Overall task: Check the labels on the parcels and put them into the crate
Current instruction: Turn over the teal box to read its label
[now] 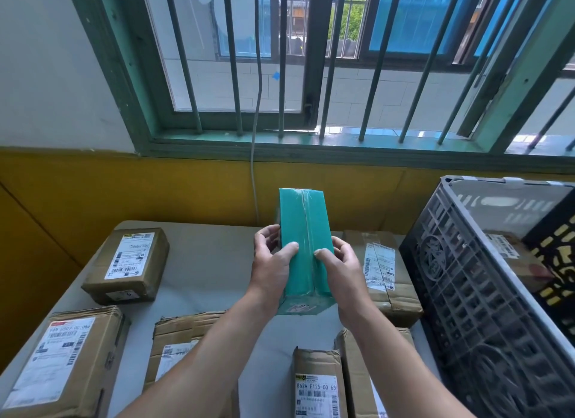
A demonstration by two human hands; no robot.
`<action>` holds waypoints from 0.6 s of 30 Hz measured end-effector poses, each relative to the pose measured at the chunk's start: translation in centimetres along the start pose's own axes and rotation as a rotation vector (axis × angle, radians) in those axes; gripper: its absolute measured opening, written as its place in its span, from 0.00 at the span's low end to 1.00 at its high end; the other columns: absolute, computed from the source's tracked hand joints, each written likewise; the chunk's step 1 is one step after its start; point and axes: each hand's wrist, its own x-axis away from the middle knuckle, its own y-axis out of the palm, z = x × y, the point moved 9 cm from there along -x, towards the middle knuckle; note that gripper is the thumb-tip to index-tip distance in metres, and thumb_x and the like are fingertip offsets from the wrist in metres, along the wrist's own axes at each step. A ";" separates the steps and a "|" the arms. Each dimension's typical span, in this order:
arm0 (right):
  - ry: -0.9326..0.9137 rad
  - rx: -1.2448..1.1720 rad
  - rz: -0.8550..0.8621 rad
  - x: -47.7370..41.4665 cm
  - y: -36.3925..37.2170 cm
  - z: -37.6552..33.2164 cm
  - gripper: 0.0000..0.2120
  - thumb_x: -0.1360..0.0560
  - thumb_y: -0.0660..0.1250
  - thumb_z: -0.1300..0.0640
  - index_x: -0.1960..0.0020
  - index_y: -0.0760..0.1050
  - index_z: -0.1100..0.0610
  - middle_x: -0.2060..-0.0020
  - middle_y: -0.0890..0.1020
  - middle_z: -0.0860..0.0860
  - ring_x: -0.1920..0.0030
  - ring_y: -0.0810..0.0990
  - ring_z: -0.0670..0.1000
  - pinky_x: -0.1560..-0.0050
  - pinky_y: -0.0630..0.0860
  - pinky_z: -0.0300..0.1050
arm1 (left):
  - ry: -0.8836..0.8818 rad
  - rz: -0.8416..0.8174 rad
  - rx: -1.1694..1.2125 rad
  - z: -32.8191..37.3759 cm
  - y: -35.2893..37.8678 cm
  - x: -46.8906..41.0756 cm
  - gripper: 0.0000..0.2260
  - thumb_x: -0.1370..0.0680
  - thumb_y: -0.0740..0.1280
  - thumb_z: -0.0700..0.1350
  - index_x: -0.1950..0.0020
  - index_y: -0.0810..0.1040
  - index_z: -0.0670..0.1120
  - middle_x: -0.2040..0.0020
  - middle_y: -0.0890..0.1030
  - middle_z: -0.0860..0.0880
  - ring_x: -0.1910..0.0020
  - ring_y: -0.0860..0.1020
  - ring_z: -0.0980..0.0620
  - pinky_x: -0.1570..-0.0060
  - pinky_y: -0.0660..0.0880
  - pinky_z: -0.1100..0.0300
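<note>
Grey table (202, 262) stretches away left of the black crate (460, 299), with brown labelled parcels (127, 262) scattered across it. One parcel (384, 271) sits just beside the crate's left wall, and another (510, 252) lies inside the crate. Left of the crate, held up on end, is the teal parcel (303, 231). The left hand (272, 265) and right hand (342, 265) both grip its sides, thumbs pressed on the near face.

Bare table (211, 262) mid-left lies open; tall crate (460, 277), seemingly part-filled, walls the right.
</note>
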 end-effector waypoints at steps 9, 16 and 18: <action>0.002 0.012 0.016 -0.1 -0.2 0.1 0.11 0.21 0.67 0.52 0.39 0.72 0.50 0.47 0.82 0.49 0.49 0.82 0.49 0.54 0.80 0.47 | -0.029 0.048 0.026 -0.1 -0.5 0.4 0.18 0.25 0.67 0.46 0.36 0.71 0.59 0.35 0.78 0.47 0.43 0.82 0.46 0.51 0.82 0.50; -0.017 -0.019 0.071 -0.4 -0.7 0.5 0.09 0.23 0.69 0.52 0.45 0.73 0.52 0.49 0.82 0.52 0.51 0.83 0.51 0.51 0.81 0.50 | -0.028 0.070 0.047 -0.1 -0.8 0.3 0.14 0.17 0.66 0.40 0.34 0.69 0.49 0.43 0.81 0.48 0.50 0.81 0.52 0.59 0.77 0.60; -0.036 -0.028 0.071 -0.4 -0.6 0.3 0.09 0.23 0.69 0.53 0.45 0.73 0.51 0.48 0.83 0.52 0.50 0.83 0.51 0.49 0.81 0.52 | -0.027 0.065 0.056 -0.1 -0.6 0.5 0.18 0.18 0.67 0.41 0.30 0.69 0.52 0.39 0.79 0.48 0.46 0.81 0.49 0.55 0.79 0.56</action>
